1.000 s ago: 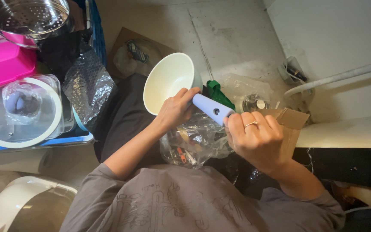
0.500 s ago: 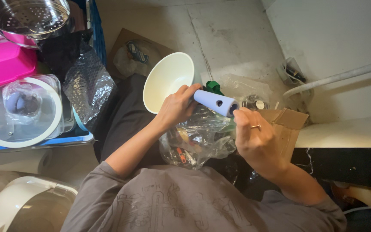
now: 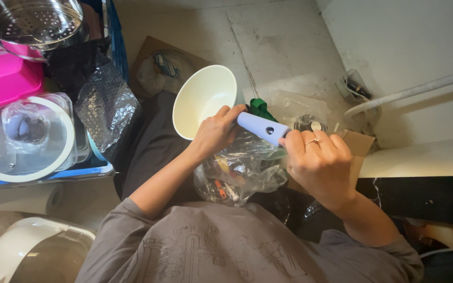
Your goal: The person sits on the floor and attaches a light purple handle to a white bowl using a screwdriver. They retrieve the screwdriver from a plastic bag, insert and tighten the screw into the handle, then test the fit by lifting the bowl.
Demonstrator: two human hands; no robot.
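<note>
Partly hidden, lavender handle (image 3: 260,127) clasped by both grips, left hand (image 3: 213,135), right hand (image 3: 318,165) covering its end.

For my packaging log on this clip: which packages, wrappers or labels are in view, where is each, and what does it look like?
Clear plastic bag: on the lap under both hands, crumpled, small colourful items inside.
Bubble wrap: left, against the blue crate, grey-clear sheet.
Cardboard piece: behind the right hand, brown.
Flat cardboard with round label: on the floor beyond the cream bowl.
</note>
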